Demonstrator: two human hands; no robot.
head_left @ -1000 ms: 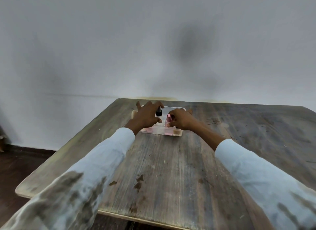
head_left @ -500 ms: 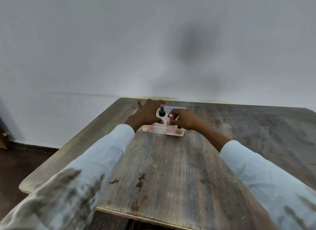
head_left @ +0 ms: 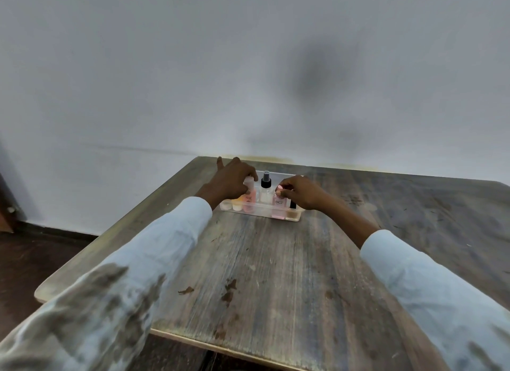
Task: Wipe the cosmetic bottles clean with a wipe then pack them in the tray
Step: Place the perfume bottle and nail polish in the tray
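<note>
A clear plastic tray [head_left: 263, 212] sits at the far side of the wooden table and holds several small cosmetic bottles. My left hand [head_left: 230, 181] grips the white cap of a peach-pink bottle [head_left: 249, 202] standing in the tray. My right hand [head_left: 299, 191] pinches the shiny pink cap of a square pink bottle [head_left: 278, 209] labelled in dark letters. Between them stands a clear spray bottle with a black nozzle [head_left: 266, 189]. Two small white jars [head_left: 231, 205] sit at the tray's left end. No wipe is visible.
The worn wooden table [head_left: 276, 274] stretches from the tray toward me, with dark stains near its front edge. A grey wall rises directly behind the tray. Dark floor shows at the left beyond the table's edge.
The view has tilted so the tray's bottles show more plainly. My left hand has closed round the peach bottle's cap, and my right hand stays on the pink bottle's cap.
</note>
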